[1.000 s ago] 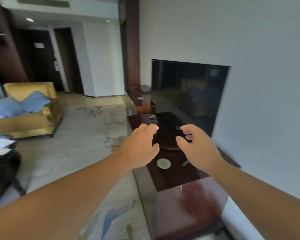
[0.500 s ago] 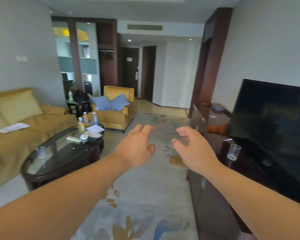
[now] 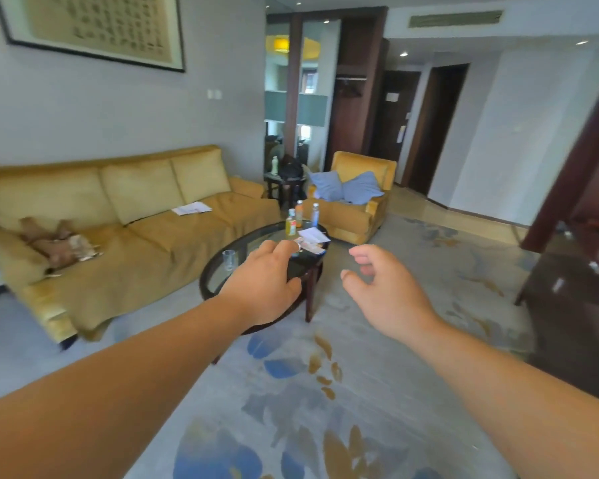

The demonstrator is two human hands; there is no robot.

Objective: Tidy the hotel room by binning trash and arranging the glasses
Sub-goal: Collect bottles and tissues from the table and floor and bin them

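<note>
An oval glass coffee table (image 3: 218, 271) stands ahead on the carpet. On it are a clear drinking glass (image 3: 229, 260) near its left end, three small bottles (image 3: 300, 216) at the far end, and white papers (image 3: 313, 235). Crumpled brown paper (image 3: 59, 242) lies on the yellow sofa (image 3: 146, 236), and a white sheet (image 3: 191, 208) rests further along the seat. My left hand (image 3: 261, 285) is stretched out in front of the table, empty, fingers loosely curled. My right hand (image 3: 384, 292) hangs empty beside it over the carpet, fingers relaxed.
A yellow armchair (image 3: 357, 198) with two blue cushions sits beyond the table. A small dark side table (image 3: 282, 183) with a bag stands between sofa and armchair. A dark wooden cabinet (image 3: 578, 305) runs along the right. Patterned carpet (image 3: 325, 392) lies underfoot.
The view has swung left from the TV cabinet to the sofa and coffee table. Both hands stay outstretched and empty, now in front of the coffee table.
</note>
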